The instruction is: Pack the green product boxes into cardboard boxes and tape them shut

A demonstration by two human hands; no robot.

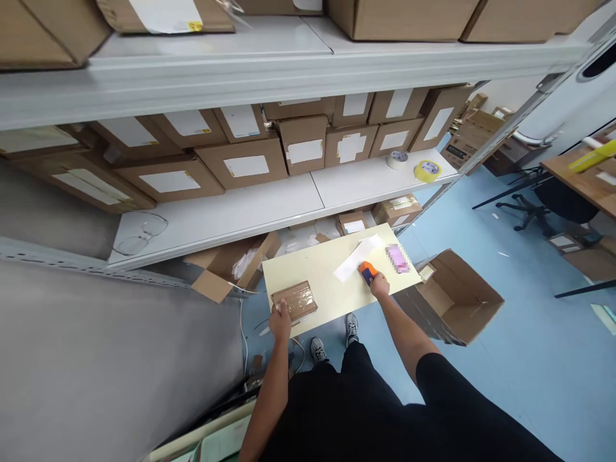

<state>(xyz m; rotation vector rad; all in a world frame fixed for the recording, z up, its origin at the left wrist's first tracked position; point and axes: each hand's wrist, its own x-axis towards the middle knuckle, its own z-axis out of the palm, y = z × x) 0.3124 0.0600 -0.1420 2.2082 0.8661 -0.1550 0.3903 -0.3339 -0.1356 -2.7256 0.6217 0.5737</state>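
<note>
My left hand (280, 321) is closed on the near left corner of a small flat cardboard parcel (298, 300), its thumb on top. Clear tape shines across the parcel, which lies over the left end of a pale yellow board (332, 292). In my right hand (380, 286) is an orange and dark blue handheld tool (368, 271), whose exact kind I cannot make out. It is over the board, beside a long white paper strip (357, 258). A blurred-out pink item (397, 258) lies at the board's right end.
Beyond the board stands a metal shelf (269, 202) with several labelled cardboard boxes (255, 165), glasses (140, 237), white tape (397, 160) and yellow tape (427, 171). An open carton (455, 295) is at the right; another open box (240, 263) sits left of the board.
</note>
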